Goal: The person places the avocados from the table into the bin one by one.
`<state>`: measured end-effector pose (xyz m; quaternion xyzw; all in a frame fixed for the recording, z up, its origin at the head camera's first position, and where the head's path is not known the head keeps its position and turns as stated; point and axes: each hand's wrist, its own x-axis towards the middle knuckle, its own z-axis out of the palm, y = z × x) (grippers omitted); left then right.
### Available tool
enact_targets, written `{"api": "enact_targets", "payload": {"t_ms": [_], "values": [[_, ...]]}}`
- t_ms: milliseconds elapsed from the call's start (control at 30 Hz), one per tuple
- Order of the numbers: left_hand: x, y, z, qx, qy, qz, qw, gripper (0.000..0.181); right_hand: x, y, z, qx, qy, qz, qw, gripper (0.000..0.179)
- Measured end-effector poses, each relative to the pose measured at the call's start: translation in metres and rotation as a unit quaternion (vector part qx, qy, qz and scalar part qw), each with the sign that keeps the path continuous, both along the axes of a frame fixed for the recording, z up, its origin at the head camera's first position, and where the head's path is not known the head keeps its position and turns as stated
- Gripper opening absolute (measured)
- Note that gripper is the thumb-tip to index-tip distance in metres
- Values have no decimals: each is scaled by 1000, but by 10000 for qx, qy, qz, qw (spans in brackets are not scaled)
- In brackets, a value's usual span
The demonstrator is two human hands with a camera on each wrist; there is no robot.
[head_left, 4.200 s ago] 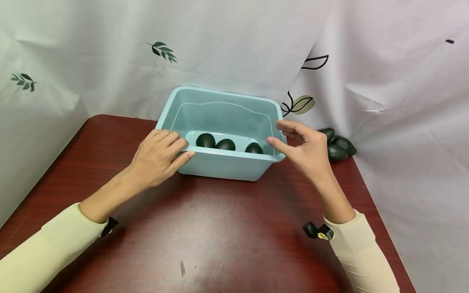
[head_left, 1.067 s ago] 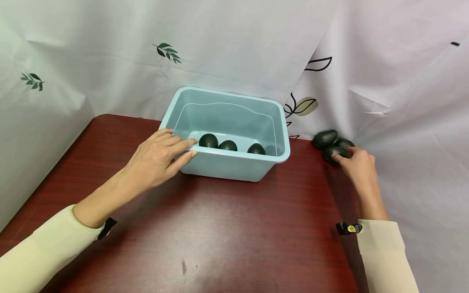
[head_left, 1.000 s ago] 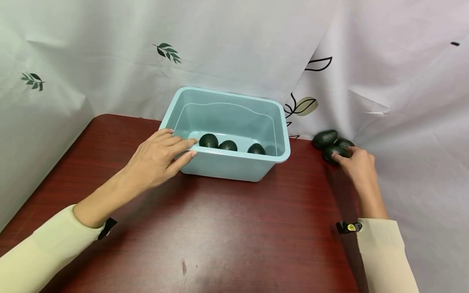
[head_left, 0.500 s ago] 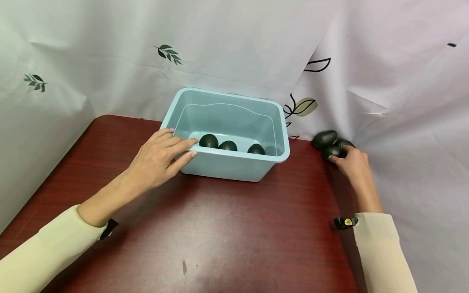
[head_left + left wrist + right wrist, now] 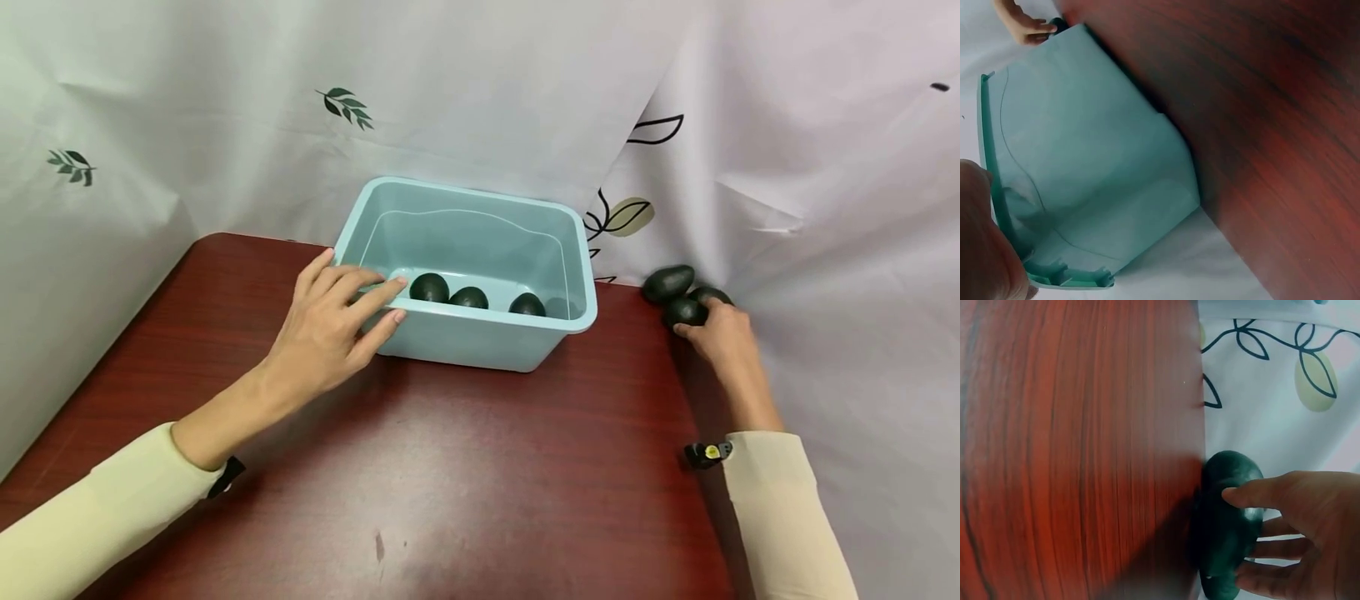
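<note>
A light blue plastic tub (image 5: 465, 333) stands at the back of the table with three dark green avocados (image 5: 430, 288) visible inside. My left hand (image 5: 318, 325) is at the tub's front left corner, fingers spread and loosely bent over the rim, thumb by the front edge. At the back right corner of the table, my right hand (image 5: 726, 337) pinches the front avocado (image 5: 684, 312) of a small cluster between thumb and fingers. Two more avocados lie right behind it, one to the left (image 5: 669, 283) and one partly hidden (image 5: 711, 295) by the hand.
The dark red wood table (image 5: 480, 467) runs toward me in front of the tub. A white cloth (image 5: 480, 92) printed with leaves hangs close behind the tub and along both sides. The avocado cluster sits tight against the cloth near the table's right edge.
My right hand has left the tub's right side, reached the avocado cluster and taken hold of the front avocado, turning it slightly. My left hand has loosened, its fingers spreading at the rim.
</note>
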<state>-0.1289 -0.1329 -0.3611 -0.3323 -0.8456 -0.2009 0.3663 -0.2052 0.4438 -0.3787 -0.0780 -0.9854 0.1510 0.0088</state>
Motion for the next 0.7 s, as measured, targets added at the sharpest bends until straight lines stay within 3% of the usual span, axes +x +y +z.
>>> {"api": "enact_targets", "payload": {"t_ms": [233,467,700], "values": [[1,2,-5,-88,317,-154,9993,32,4,-7,-2,-2,208,159,9997,65],[-5,1,-5,-151,60,-234,9996,25,7,-15,-4,44,374,287,9989,73],[-7,2,-5,-241,60,-264,9993,23,8,-19,-5,21,320,328,9989,78]]}}
